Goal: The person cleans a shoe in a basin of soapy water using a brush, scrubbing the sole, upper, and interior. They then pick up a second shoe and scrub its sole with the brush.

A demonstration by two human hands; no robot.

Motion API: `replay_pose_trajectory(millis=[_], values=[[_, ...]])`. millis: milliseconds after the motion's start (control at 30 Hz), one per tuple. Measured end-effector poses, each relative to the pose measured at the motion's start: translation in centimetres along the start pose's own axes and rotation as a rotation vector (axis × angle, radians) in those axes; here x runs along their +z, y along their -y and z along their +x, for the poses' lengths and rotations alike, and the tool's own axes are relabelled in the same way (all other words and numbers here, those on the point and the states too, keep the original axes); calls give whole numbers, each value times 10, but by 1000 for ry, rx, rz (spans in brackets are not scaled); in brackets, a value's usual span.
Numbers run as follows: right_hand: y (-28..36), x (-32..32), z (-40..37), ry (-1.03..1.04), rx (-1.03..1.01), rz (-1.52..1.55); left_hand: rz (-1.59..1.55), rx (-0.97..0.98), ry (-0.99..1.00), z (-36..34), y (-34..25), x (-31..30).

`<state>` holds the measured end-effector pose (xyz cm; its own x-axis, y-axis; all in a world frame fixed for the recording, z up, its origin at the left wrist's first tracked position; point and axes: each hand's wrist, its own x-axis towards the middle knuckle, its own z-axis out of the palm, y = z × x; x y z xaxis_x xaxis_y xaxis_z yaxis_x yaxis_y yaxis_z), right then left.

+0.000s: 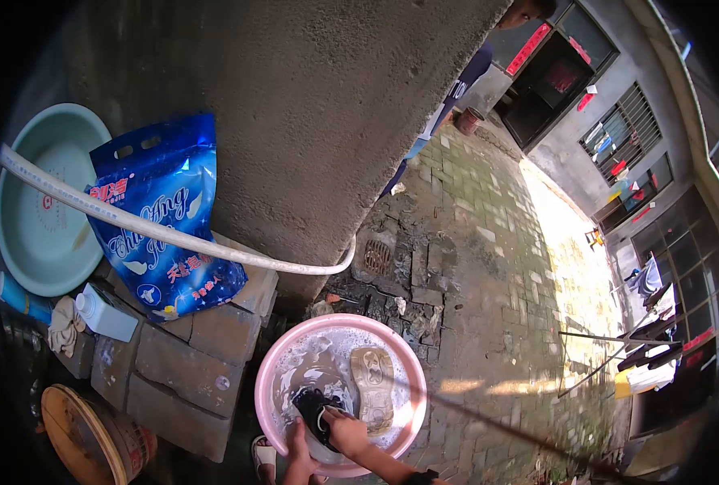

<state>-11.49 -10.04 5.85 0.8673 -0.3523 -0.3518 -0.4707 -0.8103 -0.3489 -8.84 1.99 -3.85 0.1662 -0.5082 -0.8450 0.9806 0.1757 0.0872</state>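
Note:
A pink basin [275, 352] of sudsy water stands on the ground at the bottom centre. Dark, wet cloth [317, 404] with a pale edge lies at the water's surface. My right hand [346, 434] is closed on this cloth from the right. At the basin's near side, my left hand [299, 444] touches the cloth's lower left; how its fingers are set is hard to make out. Beside the hands, a brownish shoe-shaped item [372, 388] lies in the suds at the basin's right side.
A blue detergent bag [170, 218], a white bottle [105, 315] and a pale green basin [44, 242] sit on bricks at left. A white hose [174, 236] crosses above them. Below is a lidded bucket [85, 436]. A person [477, 69] is partly hidden behind the wall.

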Motion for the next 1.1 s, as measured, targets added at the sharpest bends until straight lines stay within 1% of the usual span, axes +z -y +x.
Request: replay_pose_trajectory(millis=[33, 67, 133, 167, 233, 267, 333, 367, 400, 433, 467, 500, 533, 567, 600, 667, 733, 800, 833, 967, 1033, 1067, 1100], values=[[2, -5, 1, 7, 16, -2, 53, 49, -18, -3, -2, 1], [3, -11, 4, -2, 9, -4, 54, 58, -12, 5, -1, -6], [5, -29, 8, 214, 73, -11, 88, -15, -135, 13, -1, -12], [2, -36, 6, 208, 71, -13, 88, -10, -130, 16, 1, -14], [-4, -51, 2, 292, 12, 45, 77, 98, -47, -18, -12, 16], [-7, -57, -2, 288, 13, 38, 74, 98, -39, -23, -14, 19], [-15, -64, -14, 392, -22, 58, 83, 66, -110, -28, -14, 23], [-24, -59, -16, 386, -49, 88, 107, 5, -99, -25, -14, 18], [-28, -49, -14, 386, -55, 83, 21, 11, 236, 83, 32, -92], [-33, -38, -12, 337, -62, 127, -76, -20, 617, 166, 64, -176], [-36, -32, -8, 289, -68, 171, -143, -74, 950, 172, 59, -182], [-37, -26, -1, 291, -68, 171, 130, 102, 144, 120, 43, -117], [-35, -19, 3, 232, -55, 179, 124, 91, 111, 100, 35, -93], [-29, -12, 8, 170, -46, 191, 119, 83, 104, 91, 32, -82], [-19, -9, 10, 174, -51, 192, 118, 85, 99, 84, 27, -71], [1, -5, 5, 49, 34, 103, 114, 79, 91, 72, 21, -55], [5, 2, 2, 92, 65, 53, 114, 72, 94, 65, 20, -51], [1, 8, -1, 1, 47, 28, 116, 72, 94, 60, 17, -42], [2, 8, -3, 31, 55, -25, 120, 70, 94, 58, 19, -43], [-2, 4, 0, -17, 25, 43, 148, 81, 88, 49, 20, -39], [-5, -14, 9, 228, 78, 85, 163, 97, 91, 51, 20, -43], [-5, -25, 9, 212, 108, 86, 171, 113, 97, 51, 19, -47], [-2, -38, 7, 274, 57, 67, 183, 131, 107, 54, 16, -50]])
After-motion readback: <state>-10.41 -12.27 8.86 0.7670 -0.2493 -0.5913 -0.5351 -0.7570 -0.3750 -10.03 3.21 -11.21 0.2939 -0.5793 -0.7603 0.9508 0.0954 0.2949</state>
